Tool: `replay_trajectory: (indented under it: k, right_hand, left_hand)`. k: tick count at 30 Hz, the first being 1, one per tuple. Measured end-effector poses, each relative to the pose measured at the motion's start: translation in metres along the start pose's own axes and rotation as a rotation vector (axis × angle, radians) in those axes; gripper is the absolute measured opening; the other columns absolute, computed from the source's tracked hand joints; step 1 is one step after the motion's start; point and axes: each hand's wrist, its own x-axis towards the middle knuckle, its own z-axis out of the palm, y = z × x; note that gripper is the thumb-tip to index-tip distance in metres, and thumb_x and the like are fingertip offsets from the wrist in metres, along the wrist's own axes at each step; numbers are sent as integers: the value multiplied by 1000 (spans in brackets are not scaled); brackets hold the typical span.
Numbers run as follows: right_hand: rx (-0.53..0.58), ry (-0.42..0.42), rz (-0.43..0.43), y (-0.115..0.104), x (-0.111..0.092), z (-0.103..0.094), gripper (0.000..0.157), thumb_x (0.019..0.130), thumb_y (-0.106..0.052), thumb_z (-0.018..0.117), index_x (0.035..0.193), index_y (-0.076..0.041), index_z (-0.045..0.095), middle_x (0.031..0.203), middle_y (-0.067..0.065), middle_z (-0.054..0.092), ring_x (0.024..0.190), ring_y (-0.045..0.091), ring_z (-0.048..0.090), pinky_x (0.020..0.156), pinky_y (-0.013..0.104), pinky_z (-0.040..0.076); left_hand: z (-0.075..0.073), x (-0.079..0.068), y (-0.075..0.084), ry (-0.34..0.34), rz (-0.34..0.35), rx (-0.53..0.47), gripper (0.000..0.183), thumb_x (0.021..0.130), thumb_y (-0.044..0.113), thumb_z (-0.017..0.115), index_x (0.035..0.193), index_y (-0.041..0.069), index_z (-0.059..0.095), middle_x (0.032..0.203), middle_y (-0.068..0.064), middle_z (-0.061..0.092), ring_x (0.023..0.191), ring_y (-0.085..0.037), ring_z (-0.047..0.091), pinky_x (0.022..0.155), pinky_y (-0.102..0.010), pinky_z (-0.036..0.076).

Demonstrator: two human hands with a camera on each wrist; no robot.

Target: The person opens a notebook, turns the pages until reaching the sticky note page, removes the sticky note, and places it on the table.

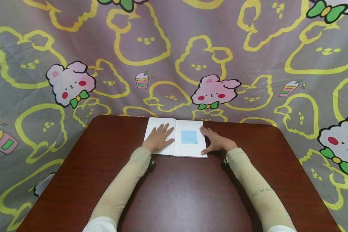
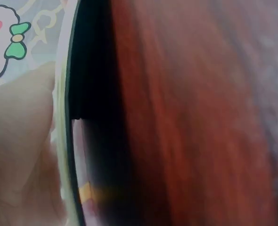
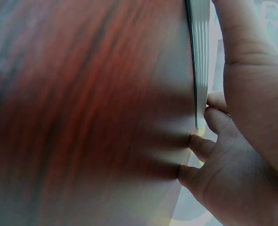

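Note:
An open notebook (image 1: 191, 151) with white pages lies flat near the far edge of the table. On its right page sits a blue sticky note (image 1: 189, 137). My left hand (image 1: 159, 138) rests on the left page with its fingers spread. At the right edge of the notebook is my right hand (image 1: 217, 140), its thumb near the lower corner and its fingers by the upper side. In the right wrist view, the fingertips of the right hand (image 3: 242, 165) reach the table beside the notebook's page edges (image 3: 201, 61). The left wrist view shows the notebook's edge close up.
The dark brown wooden table (image 1: 179, 193) extends to both sides and toward me. A patterned curtain (image 1: 168, 64) with cartoon animals hangs behind the table and along its sides. Dark wrist devices sit under both sleeves.

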Motion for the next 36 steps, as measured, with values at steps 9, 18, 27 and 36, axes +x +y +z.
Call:
replay_trajectory:
  k: [9,18,27,36]
  right_hand:
    - [0,-1,25,1,1,1,131,69,-47,92,162,-1,12,170,20,7,155,46,1,121,69,7]
    - [-11,-5,18,4,3,1,131,70,-47,92,163,-1,11,171,19,6,156,46,1,121,69,7]
    - [-20,-20,19,5,4,0,132,71,-49,91,163,0,10,170,20,6,155,46,1,121,70,8]
    - [-68,-13,0,-6,3,-3,126,74,-48,89,161,3,14,168,26,8,154,49,6,119,72,12]
  left_hand:
    - [-1,-4,-6,-85,-18,-89,72,107,57,34,165,21,12,172,-12,4,157,-39,3,124,-63,5]
    - [3,1,-7,-148,-55,-145,72,108,54,33,166,21,7,172,-11,-4,157,-39,-5,124,-63,-4]
    - [13,7,-12,-151,-71,-156,74,106,59,31,165,25,1,171,-10,-14,156,-37,-12,123,-61,-11]
    - [21,15,-20,-156,-80,-161,75,106,61,29,165,28,-4,170,-7,-19,156,-34,-15,123,-59,-13]
